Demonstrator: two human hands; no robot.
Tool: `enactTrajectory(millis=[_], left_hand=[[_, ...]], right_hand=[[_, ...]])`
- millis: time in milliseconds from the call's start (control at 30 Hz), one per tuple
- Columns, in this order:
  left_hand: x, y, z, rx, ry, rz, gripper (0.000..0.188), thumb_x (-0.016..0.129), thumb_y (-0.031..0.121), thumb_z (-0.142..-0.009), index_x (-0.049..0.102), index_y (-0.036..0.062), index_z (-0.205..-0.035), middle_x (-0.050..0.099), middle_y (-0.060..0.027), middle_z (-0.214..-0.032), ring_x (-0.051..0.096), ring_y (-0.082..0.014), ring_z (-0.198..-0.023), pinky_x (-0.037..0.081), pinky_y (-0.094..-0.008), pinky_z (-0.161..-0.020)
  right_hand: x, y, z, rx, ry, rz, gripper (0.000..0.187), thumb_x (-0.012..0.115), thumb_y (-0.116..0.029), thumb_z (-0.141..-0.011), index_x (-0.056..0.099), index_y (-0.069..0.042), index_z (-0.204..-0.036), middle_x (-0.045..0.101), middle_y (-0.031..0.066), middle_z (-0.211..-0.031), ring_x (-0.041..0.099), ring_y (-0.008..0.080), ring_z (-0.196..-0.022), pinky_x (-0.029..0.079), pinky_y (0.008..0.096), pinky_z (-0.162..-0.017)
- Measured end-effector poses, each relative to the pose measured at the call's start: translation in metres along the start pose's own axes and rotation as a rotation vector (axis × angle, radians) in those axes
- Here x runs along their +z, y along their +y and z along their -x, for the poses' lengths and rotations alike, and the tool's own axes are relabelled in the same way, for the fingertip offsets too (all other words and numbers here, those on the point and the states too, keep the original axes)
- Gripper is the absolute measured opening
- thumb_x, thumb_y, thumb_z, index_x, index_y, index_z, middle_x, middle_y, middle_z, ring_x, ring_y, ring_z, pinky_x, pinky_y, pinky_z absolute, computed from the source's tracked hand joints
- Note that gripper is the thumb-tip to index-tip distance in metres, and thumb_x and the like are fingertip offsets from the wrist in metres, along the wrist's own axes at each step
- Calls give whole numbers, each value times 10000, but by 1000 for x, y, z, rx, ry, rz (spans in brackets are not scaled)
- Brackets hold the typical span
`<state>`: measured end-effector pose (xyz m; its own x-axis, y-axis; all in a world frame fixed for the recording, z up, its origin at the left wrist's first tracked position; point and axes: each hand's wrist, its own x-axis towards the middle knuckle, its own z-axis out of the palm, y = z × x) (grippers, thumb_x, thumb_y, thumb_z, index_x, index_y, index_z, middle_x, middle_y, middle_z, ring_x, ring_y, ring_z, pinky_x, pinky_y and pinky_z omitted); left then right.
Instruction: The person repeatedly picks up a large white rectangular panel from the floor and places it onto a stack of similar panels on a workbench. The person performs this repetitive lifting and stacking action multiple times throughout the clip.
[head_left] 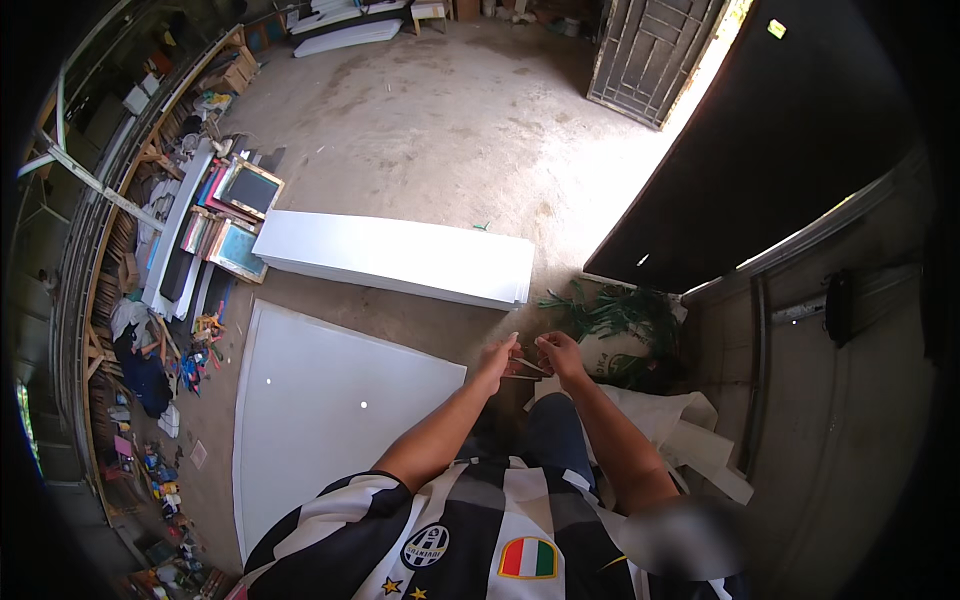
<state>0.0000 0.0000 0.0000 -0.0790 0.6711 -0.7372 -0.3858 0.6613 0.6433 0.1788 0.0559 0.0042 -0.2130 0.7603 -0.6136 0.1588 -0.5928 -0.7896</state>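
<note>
Bare concrete floor point(380, 130) stretches across this workshop, lit brightly from the doorway at upper right. Near the centre of the frame, the left hand point(495, 364) and right hand point(560, 358) are close together but apart, fingers curled. Both appear to pinch a thin pale strip point(531, 365) that spans the gap between them, probably gripped from two sides to keep it under control; its ends are too small to make out.

Just below is a bent knee in blue trousers point(560, 425), as though the person squats to work low. Right of the hands lie green fronds point(630, 315), with crumpled white sheeting point(685, 412) below them. Above and left, a stack of long white panels point(400, 255) lies flat with edges aligned, likely to stop them bending. A large pale sheet point(340, 400) rests flat at lower left, perhaps because it needs full support. Farther left, wood-framed screens point(240, 250) sit beside the cluttered wall, presumably kept aside there.
</note>
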Motion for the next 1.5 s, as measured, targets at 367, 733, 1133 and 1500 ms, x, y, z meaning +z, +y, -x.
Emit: enactTrajectory(millis=[367,733,1133,1500], left_hand=[[18,119,-97,36,31,65,418,612,476,-1004,656,69,-1085,718,-68,-950,711,-207,-766,515,-357,-700],[107,283,-273,88,132,77,387,599,448,-1016,638,72,-1098,723,-81,-953,702,-185,-758,530,-336,-705],[150,448,-370,192,225,386,362,620,478,-994,633,116,-1002,740,-32,-905,676,-144,-667,487,-286,-579],[93,546,-501,153,311,355,388,599,499,-997,675,121,-1038,729,-23,-923,674,-141,-708,507,-309,-661]], right_hand=[[15,-108,-140,-51,-134,162,262,689,-268,-977,665,-49,-1117,667,40,-824,631,118,-624,502,272,-529],[-47,-245,-362,-94,-193,327,289,667,-278,-993,666,-17,-1118,684,80,-802,637,145,-608,500,292,-509],[-44,-429,-483,-190,-326,388,276,657,-257,-982,662,-28,-1136,672,59,-792,624,127,-594,493,274,-503],[21,-518,-645,-146,-455,700,322,720,-324,-942,686,-41,-1093,703,70,-777,657,128,-589,507,280,-493]])
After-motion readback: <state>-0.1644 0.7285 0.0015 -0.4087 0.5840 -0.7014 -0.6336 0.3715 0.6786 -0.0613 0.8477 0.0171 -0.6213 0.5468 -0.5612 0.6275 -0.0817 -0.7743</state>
